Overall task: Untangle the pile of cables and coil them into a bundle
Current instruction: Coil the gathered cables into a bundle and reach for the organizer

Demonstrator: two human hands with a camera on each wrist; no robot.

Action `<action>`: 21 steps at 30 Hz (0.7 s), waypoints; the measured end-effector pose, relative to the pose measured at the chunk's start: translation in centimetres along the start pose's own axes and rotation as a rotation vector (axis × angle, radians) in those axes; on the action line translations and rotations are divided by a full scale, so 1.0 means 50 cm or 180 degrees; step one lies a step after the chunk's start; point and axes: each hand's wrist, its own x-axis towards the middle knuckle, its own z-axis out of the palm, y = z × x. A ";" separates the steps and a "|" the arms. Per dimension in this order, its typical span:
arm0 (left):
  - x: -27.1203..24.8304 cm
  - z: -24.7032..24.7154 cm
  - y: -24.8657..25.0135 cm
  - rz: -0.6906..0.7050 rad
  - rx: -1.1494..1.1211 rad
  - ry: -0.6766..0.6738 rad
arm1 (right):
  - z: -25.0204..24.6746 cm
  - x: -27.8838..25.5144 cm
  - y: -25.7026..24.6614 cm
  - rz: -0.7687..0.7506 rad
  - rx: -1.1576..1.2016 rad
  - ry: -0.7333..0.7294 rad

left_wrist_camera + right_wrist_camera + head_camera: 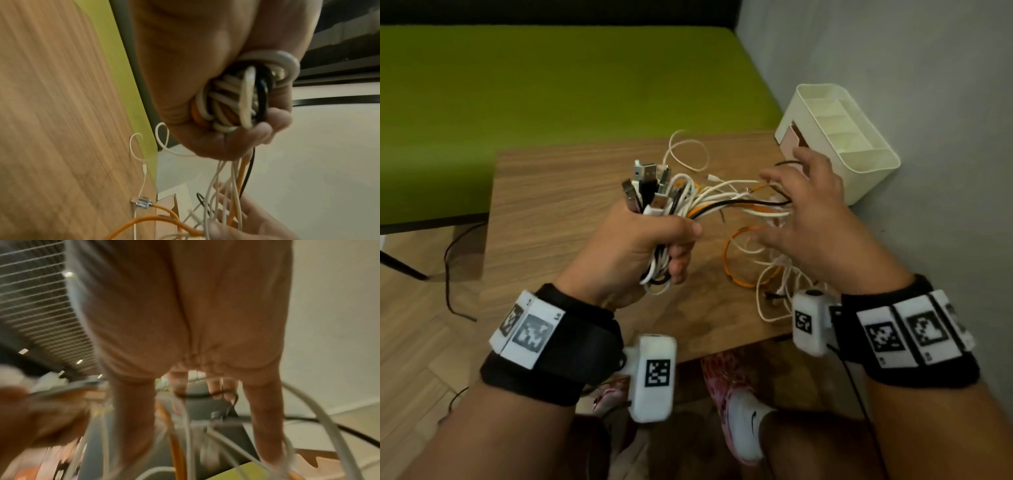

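Several cables (709,202), white, orange and black, run between the person's two hands above the wooden counter (558,192). The left hand (633,246) has its grip closed tight around a gathered bundle of them, with USB plugs (645,178) sticking up out of the top of the fist and short loops hanging below it. From the left wrist view those loops show packed inside the curled fingers (273,116), white strands over one black and one orange.

From the fist the strands stretch rightward to the right hand (811,222), whose grip is wide, its fingers spread and nearly straight; the strands pass under and between them, and the right wrist view is too blurred to show any pinch. Below that hand the loose remainder lies on the counter: an orange cable (732,267) in a loop, tangled with thin white ones. One white cable (688,150) loops on the counter near its far edge.

A cream desk organizer (859,137) with open compartments stands at the counter's far right corner, against the grey wall (928,85). A green bed (551,85) lies beyond the counter.
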 end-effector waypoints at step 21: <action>-0.012 -0.005 0.014 -0.0137 0.0236 0.0088 | -0.011 -0.010 0.089 0.0066 0.0423 -0.0006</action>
